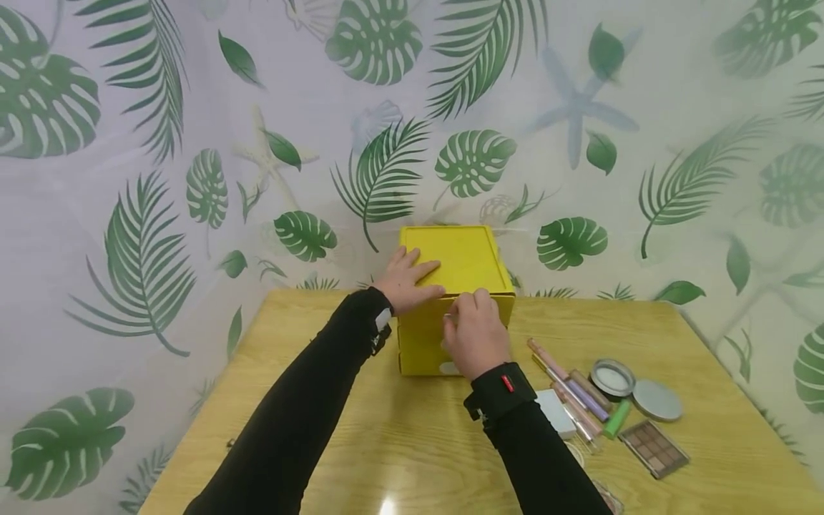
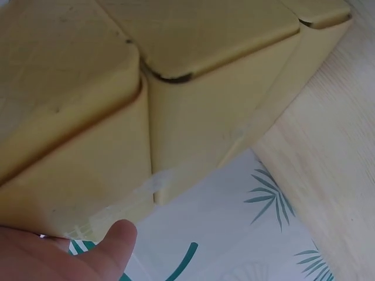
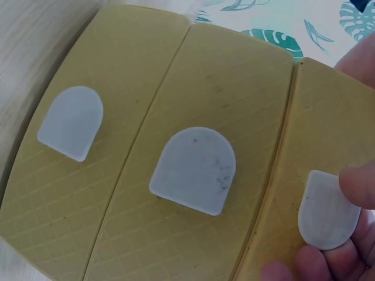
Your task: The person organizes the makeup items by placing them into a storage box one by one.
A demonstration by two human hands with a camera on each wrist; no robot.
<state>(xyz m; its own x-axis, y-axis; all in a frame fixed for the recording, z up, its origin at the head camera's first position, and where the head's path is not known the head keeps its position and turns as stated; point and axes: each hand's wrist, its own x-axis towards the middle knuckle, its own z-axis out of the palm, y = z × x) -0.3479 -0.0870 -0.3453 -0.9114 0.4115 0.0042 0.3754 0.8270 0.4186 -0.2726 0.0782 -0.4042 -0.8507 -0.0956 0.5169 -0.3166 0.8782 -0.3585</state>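
Observation:
A yellow three-drawer box (image 1: pixel 453 257) stands at the back of the table, its front marked by white pull tabs. My left hand (image 1: pixel 407 280) rests on its top left edge with fingers spread; in the left wrist view, a thumb (image 2: pixel 117 249) shows by the box's side. At the front, my right hand (image 1: pixel 478 332) pinches the white tab (image 3: pixel 328 216) of the top drawer between thumb and fingers. Below it, the middle tab (image 3: pixel 196 170) and the bottom tab (image 3: pixel 73 123) are untouched. All three drawers sit in the box, with thin seams between them.
Makeup lies on the wooden table (image 1: pixel 386 436) to the right: an eyeshadow palette (image 1: pixel 655 448), a round compact (image 1: pixel 611 378), a silver disc (image 1: pixel 656 399), a green tube (image 1: pixel 618 418), several slim tubes and a white case (image 1: pixel 555 413). A leaf-patterned curtain (image 1: pixel 579 179) hangs behind.

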